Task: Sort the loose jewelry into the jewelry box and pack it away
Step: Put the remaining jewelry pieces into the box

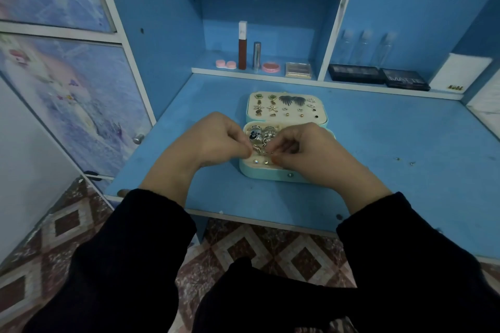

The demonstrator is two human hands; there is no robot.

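Head view: pinching a small earring (257, 149) between left hand (213, 140) and right hand (303, 153) over the jewelry box (270, 174), mid-sorting; next, probably seating it gently in padding.

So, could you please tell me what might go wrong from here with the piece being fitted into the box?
1. The left hand and right hand both pinch a tiny silver piece above the open box. A slip could drop it among the rings or off the desk.
2. Two loose bits lie well to the right on the desk, so they may be overlooked or swept away by a sleeve.
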